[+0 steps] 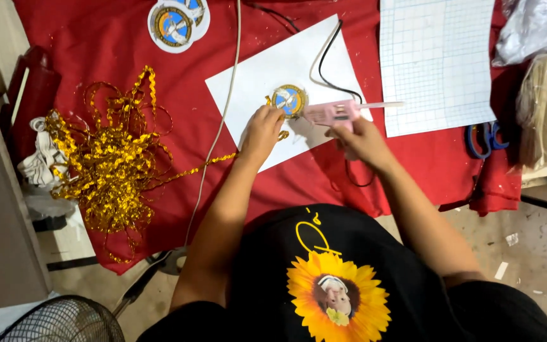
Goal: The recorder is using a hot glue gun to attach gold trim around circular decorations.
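red cloth [115, 44] underneath; left hand [262, 130] pinches round badge [289, 100], right hand [363, 138] grips pink glue gun [332, 113].

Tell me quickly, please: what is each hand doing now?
Left hand: fingers pressing the round printed badge with gold sequin trim on the white paper sheet.
Right hand: closed around the pink plastic glue gun.

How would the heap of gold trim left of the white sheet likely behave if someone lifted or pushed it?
The gold trim lies in loose tangled loops, so it is probably floppy and light. One strand runs to the round badge under the left hand, so lifting the heap might tug that. Pushed, it would likely bunch, not slide whole.
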